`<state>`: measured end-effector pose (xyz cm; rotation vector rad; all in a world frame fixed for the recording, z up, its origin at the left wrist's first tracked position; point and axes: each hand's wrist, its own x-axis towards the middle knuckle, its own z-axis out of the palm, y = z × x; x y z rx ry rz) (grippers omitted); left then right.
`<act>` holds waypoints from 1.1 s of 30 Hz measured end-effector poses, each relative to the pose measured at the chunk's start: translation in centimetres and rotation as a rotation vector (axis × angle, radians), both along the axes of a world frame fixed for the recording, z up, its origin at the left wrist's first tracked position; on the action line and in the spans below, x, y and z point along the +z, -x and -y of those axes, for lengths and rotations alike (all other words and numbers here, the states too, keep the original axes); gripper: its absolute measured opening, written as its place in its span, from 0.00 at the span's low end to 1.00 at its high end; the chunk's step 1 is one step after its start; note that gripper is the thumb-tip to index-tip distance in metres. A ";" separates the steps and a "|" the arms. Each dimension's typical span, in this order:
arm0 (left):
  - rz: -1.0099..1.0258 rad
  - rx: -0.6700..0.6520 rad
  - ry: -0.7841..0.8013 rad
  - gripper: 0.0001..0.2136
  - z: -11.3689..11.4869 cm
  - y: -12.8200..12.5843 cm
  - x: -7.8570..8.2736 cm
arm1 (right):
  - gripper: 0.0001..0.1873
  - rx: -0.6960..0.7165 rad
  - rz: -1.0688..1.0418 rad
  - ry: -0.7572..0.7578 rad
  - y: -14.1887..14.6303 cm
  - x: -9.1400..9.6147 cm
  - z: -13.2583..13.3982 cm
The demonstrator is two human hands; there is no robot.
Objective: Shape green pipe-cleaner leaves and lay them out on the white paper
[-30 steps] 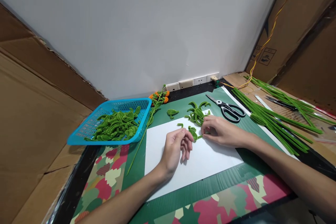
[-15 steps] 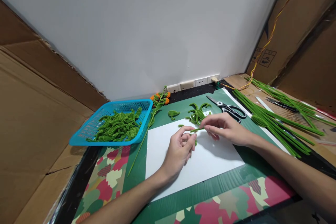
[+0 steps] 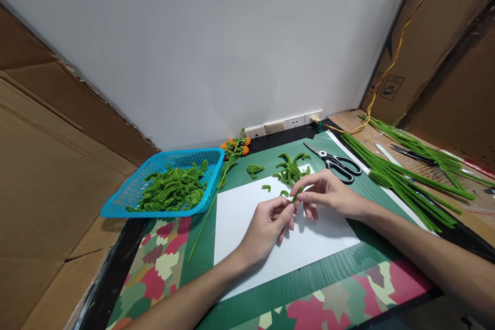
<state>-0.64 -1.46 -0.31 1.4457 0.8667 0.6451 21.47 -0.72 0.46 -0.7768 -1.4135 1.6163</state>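
Two hands hold one short green piece above a white sheet

The left hand (image 3: pixel 268 224) and the right hand (image 3: pixel 328 193) meet over the white sheet (image 3: pixel 247 263), and a short green fuzzy piece (image 3: pixel 297 195) is between them. The fingers of the right hand pinch its upper part, thumb against forefinger, and the fingers of the left hand are closed at its lower end; how the left fingertips press it, I cannot tell, because they cover it. Just beside the hands, two small curled pieces (image 3: pixel 266 187) lie apart on the sheet. Behind them is a small heap of green leaves (image 3: pixel 291 169), and to its left lies a single leaf (image 3: pixel 254 169). The black-handled scissors (image 3: pixel 342 165) rest to the right of the heap, on the green mat (image 3: pixel 235 178). At the left of the worktop stands a blue basket (image 3: pixel 154 214), with many green leaf shapes (image 3: pixel 174 188) inside
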 end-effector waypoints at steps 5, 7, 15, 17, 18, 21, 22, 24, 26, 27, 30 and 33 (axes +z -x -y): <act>-0.038 -0.022 0.004 0.22 0.1 0.1 0.1 | 0.17 -0.152 -0.079 -0.025 0.3 -0.4 -0.4; -0.048 -0.016 0.003 0.23 0.2 0.1 0.3 | 0.18 -0.164 -0.076 -0.018 0.4 -0.4 -0.5; -0.069 -0.020 0.016 0.23 0.1 0.3 0.0 | 0.19 -0.115 -0.026 -0.002 1.4 -0.5 -0.1; -0.067 -0.032 0.006 0.22 0.1 0.3 0.0 | 0.18 -0.113 -0.035 -0.013 1.6 -0.6 0.1; -0.062 -0.041 0.002 0.22 0.1 0.3 0.0 | 0.18 -0.122 -0.046 -0.017 1.7 -0.6 0.2; -0.014 -0.024 -0.025 0.18 0.3 0.1 0.2 | 0.17 -0.146 -0.067 -0.031 1.9 -0.5 0.4; 0.014 0.003 -0.028 0.16 0.3 0.1 0.2 | 0.17 -0.143 -0.068 -0.031 1.9 -0.5 0.4; 0.080 0.067 -0.008 0.20 0.4 0.0 0.2 | 0.17 -0.127 -0.069 -0.024 1.8 -0.5 0.5; 0.139 0.103 0.029 0.28 0.4 0.0 0.3 | 0.16 -0.119 -0.065 -0.012 1.7 -0.7 0.5; 0.160 0.103 0.042 0.32 0.5 0.0 0.3 | 0.15 -0.121 -0.062 -0.004 1.6 -0.9 0.6; 0.185 0.058 0.054 0.38 0.8 0.0 0.5 | 0.15 -0.094 -0.036 0.040 1.5 -1.3 0.8; 0.178 0.000 0.067 0.38 1.1 0.0 0.6 | 0.16 -0.024 -0.015 0.102 1.5 -1.3 1.2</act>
